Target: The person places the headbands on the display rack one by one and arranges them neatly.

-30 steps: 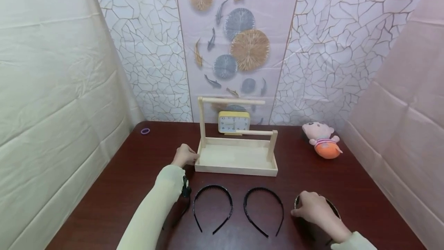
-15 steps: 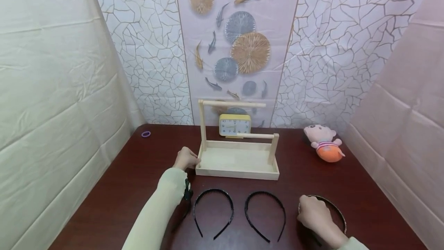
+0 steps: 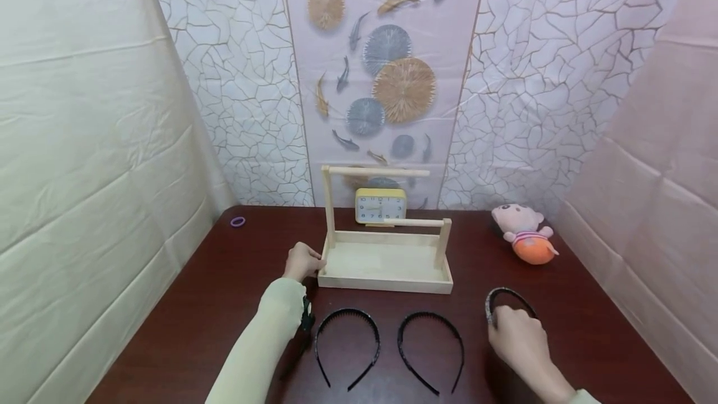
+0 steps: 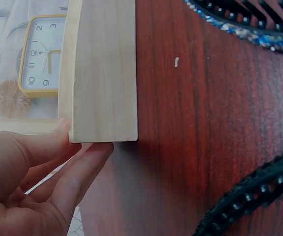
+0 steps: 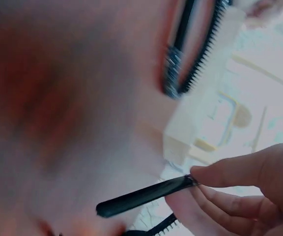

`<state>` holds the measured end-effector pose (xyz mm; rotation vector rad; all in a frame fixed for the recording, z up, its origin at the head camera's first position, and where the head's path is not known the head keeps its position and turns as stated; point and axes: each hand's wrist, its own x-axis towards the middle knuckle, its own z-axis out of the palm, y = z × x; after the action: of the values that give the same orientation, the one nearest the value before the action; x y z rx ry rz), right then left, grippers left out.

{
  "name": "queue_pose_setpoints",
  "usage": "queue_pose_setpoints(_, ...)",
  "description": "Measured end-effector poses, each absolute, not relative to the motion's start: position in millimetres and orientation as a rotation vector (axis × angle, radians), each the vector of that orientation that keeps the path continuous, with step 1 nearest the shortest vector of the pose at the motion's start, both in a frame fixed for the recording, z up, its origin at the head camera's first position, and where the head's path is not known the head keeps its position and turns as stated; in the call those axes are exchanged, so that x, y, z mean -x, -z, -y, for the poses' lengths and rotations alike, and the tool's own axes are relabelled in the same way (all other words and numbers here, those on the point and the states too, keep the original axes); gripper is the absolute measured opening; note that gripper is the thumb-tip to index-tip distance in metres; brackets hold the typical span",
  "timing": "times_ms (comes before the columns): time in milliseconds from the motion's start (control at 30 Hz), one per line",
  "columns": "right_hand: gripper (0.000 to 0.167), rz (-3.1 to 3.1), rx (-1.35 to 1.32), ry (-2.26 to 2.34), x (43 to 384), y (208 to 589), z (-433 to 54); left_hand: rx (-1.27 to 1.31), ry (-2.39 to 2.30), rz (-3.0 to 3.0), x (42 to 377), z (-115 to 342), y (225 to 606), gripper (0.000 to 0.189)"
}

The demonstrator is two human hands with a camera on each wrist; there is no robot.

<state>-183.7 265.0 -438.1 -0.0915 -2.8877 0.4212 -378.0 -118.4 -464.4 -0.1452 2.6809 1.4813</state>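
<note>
A pale wooden rack [image 3: 387, 283] has a tray base and two horizontal bars on posts. At its front left corner my left hand [image 3: 303, 262] pinches the tray wall, thumb on top and fingers against the outside in the left wrist view. My right hand [image 3: 521, 341], at the right, grips a dark toothed headband [image 3: 490, 304] near one end. It is lifted, its arch pointing away from me; the black tip [image 5: 146, 196] sticks out past the thumb. Two black headbands, one at left [image 3: 348, 312] and one at right [image 3: 430, 314], lie before the rack.
Under my left forearm another black headband [image 4: 249, 196] is mostly hidden in the head view. Behind the rack stands a yellow alarm clock [image 3: 381, 206]. A plush toy [image 3: 524, 235] lies back right, a purple ring [image 3: 238, 222] back left. Cloth surrounds the table [image 3: 224, 304].
My right hand has raised the headband from the table and turned its arch forward. My left hand stays on the rack's corner. The head view has tipped slightly upward.
</note>
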Motion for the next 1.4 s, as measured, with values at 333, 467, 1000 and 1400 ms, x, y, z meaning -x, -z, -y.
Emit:
queue_pose_setpoints(333,0.012,2.726,0.108,-0.51,209.9,406.8,-275.9,0.155,-1.52,-2.678,372.8,118.9,461.8,0.018)
queue_pose_setpoints(467,0.016,2.573,0.095,-0.543,223.7,397.7,-273.9,0.177,-1.524,-2.669,373.6,117.9,462.7,0.018)
queue_pose_setpoints(1000,0.018,2.387,0.125,-0.652,280.0,361.9,-255.9,0.3,-1.502,-2.564,379.1,124.1,458.4,0.019)
queue_pose_setpoints(1400,0.023,2.356,0.15,-0.747,302.3,339.2,-238.2,0.294,-1.539,-2.547,381.8,126.4,466.9,0.024)
